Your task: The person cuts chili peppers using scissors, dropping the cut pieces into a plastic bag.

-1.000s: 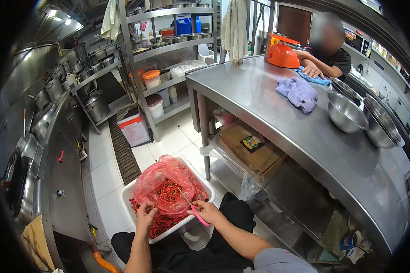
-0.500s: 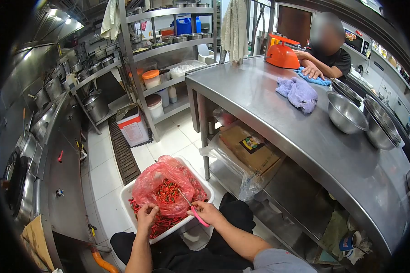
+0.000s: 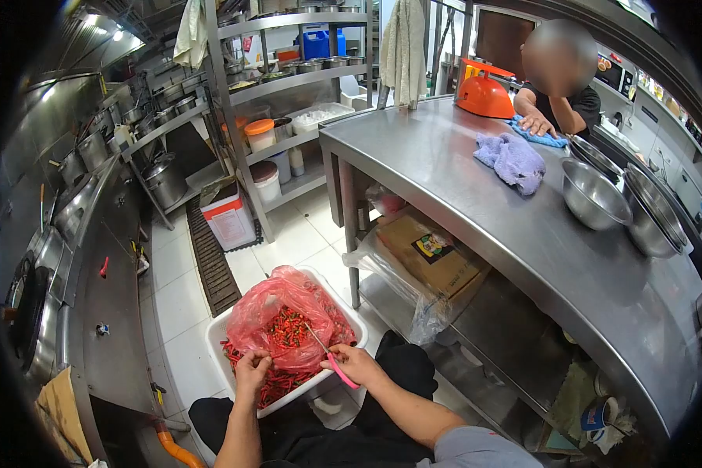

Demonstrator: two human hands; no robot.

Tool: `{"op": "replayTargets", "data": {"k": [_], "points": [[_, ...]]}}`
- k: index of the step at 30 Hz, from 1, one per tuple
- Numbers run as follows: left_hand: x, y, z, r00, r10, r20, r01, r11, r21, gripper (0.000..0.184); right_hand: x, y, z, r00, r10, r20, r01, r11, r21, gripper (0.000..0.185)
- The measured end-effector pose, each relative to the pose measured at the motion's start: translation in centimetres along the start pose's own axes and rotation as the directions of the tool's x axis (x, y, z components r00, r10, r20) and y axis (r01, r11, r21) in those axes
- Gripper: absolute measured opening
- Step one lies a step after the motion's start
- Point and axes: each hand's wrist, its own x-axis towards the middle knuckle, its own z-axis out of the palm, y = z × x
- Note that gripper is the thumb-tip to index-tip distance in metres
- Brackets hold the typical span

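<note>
A white plastic tub (image 3: 214,343) stands on the floor between my knees. In it lie loose red chilies (image 3: 288,384) and a pink plastic bag (image 3: 257,308), whose open top shows more chilies, cut into short pieces. My right hand (image 3: 352,365) is closed around scissors (image 3: 340,370) with pink handles; their blades point up and left over the bag. Over the tub's near left side, my left hand (image 3: 252,370) has its fingers pinched together. Whatever is between those fingertips is too small to make out.
A steel table (image 3: 444,171) on the right carries an orange scale (image 3: 483,97), a purple cloth (image 3: 515,160) and steel bowls (image 3: 594,195). Behind it a person rests a hand (image 3: 537,123) on a blue cloth. A cardboard box (image 3: 425,253) sits underneath. Shelves (image 3: 288,86) rise at the back.
The person behind the table has raised one forearm toward the face; the other hand stays on the blue cloth. My hands, the scissors and the tub look almost unmoved.
</note>
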Motion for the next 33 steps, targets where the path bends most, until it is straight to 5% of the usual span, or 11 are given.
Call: {"op": "replayTargets", "data": {"k": [22, 25, 27, 33], "points": [[1.4, -2.0, -0.5, 0.997, 0.081, -0.012, -0.081, 0.997, 0.014, 0.011, 0.4, 0.4, 0.0, 0.999, -0.024, -0.029, 0.024, 1.0, -0.009, 0.056], [2.1, -1.6, -0.3, 0.984, 0.175, -0.014, -0.175, 0.984, 0.043, 0.007, 0.4, 0.6, 0.4, 1.0, -0.009, -0.006, 0.009, 0.998, 0.065, 0.046], [2.4, -0.9, 0.1, 0.977, 0.21, -0.03, -0.206, 0.973, 0.109, 0.01, 0.5, 0.2, 0.4, 0.972, 0.187, 0.14, -0.23, 0.874, 0.427, 0.043], [0.5, 1.9, 1.5, 0.994, 0.096, -0.056, -0.098, 0.994, -0.041, 0.011, -2.9, -1.8, 2.2, 0.97, 0.105, 0.221, -0.206, 0.839, 0.503, 0.05]]}}
